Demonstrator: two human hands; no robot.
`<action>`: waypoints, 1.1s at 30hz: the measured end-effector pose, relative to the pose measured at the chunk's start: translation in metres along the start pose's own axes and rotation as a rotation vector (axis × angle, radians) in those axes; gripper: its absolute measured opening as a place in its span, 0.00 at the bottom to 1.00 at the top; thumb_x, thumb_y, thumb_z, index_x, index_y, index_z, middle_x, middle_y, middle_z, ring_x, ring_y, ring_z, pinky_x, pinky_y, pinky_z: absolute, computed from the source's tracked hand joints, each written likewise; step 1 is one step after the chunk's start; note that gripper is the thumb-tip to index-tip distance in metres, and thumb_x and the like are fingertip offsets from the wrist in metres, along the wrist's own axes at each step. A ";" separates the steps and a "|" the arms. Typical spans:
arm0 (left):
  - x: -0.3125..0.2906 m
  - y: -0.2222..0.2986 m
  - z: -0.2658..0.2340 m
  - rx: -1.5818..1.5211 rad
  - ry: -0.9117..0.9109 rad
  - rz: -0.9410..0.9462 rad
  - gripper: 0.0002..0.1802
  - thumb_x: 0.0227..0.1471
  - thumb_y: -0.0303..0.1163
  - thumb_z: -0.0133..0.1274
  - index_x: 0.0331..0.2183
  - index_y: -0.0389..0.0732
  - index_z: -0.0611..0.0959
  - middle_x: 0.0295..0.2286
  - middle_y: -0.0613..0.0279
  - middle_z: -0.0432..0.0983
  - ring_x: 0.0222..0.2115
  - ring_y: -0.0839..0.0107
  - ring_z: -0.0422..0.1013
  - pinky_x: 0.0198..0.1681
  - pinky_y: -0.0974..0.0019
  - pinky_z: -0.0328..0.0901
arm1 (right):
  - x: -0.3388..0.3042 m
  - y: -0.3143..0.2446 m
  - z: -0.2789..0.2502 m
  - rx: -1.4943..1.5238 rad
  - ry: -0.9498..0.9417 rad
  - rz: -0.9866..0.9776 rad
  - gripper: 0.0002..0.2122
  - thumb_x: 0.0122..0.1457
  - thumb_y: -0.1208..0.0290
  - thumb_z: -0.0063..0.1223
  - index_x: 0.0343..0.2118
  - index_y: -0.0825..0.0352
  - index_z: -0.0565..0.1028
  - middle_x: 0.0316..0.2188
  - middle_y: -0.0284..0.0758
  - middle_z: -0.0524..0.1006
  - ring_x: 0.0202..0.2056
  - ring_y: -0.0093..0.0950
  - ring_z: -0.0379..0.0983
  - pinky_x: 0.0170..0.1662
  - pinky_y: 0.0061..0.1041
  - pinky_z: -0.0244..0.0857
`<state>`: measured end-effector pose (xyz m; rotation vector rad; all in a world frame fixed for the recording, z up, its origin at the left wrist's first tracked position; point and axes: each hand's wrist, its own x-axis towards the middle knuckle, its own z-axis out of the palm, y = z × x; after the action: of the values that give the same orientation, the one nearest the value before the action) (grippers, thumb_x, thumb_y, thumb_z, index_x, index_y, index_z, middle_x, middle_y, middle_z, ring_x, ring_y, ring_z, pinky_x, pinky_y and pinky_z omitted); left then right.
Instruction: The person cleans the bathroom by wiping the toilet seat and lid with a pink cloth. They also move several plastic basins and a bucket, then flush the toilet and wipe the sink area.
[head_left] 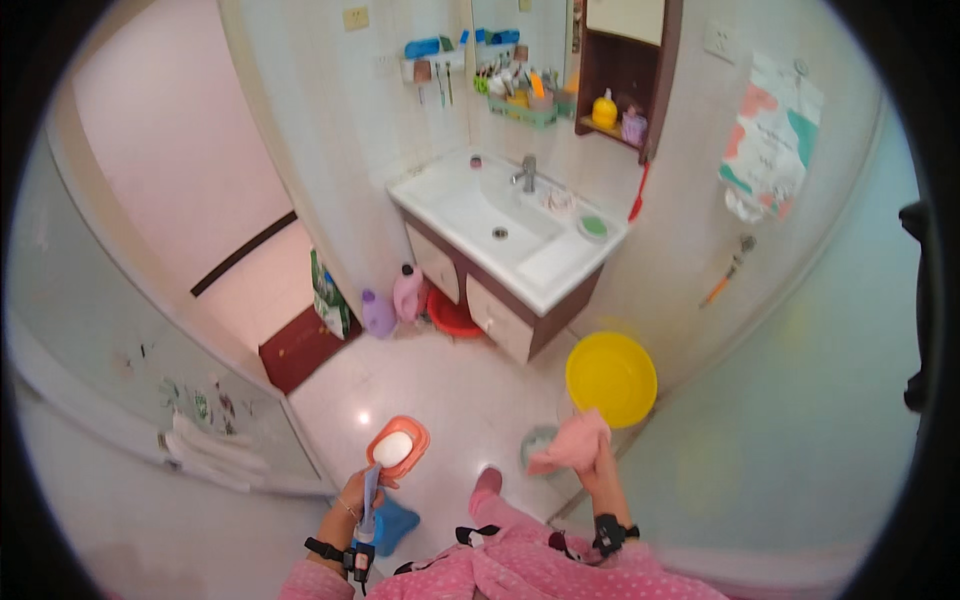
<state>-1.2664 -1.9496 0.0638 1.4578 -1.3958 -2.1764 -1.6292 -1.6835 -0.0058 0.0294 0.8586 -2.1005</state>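
My left hand [358, 494] is closed at the near edge of an orange soap dish [416, 437], with a white oval bar of soap [393, 449] lying in it. A narrow grey-lavender item [370, 488] also runs along this hand; its kind is unclear. In my right hand [604, 472] a folded pink cloth [575, 445] is gripped, its end hanging to the left. Just beneath the cloth a pale greenish round thing [540, 447] shows in part. A yellow basin [612, 378] lies beyond my right hand.
Ahead stands a white washbasin [515, 222] on a cabinet. Purple [377, 314] and pink bottles [408, 293] and a red basin [452, 314] are beside and under it. A blue plastic object [398, 526] sits below my left hand. Frosted panels flank both sides; a doorway [190, 130] opens at left.
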 end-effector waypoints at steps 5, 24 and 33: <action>0.117 0.106 -0.012 -0.145 -0.079 -0.054 0.20 0.55 0.50 0.43 0.33 0.40 0.71 0.25 0.49 0.76 0.07 0.71 0.59 0.08 0.70 0.51 | 0.060 -0.056 -0.012 0.089 0.140 -0.112 0.29 0.59 0.47 0.39 0.58 0.61 0.55 0.56 0.34 0.62 0.56 0.34 0.58 0.56 0.36 0.56; 0.661 0.486 0.079 0.226 -0.248 0.134 0.30 0.55 0.59 0.35 0.38 0.39 0.73 0.27 0.51 0.78 0.06 0.71 0.61 0.08 0.68 0.55 | 0.213 -0.042 0.010 -1.028 0.563 -0.791 0.27 0.58 0.51 0.42 0.56 0.60 0.57 0.50 0.37 0.66 0.51 0.36 0.63 0.51 0.38 0.61; 0.864 0.608 0.156 -0.292 -0.338 0.010 0.24 0.58 0.54 0.34 0.42 0.44 0.69 0.35 0.49 0.76 0.09 0.72 0.60 0.12 0.69 0.57 | 0.348 -0.098 0.193 0.029 0.714 -0.565 0.25 0.55 0.50 0.48 0.53 0.57 0.61 0.48 0.35 0.68 0.48 0.32 0.66 0.49 0.37 0.66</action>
<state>-2.0295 -2.6936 -0.0029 1.0157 -1.1006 -2.5770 -1.8710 -2.0000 0.0900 0.6535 1.3708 -2.6770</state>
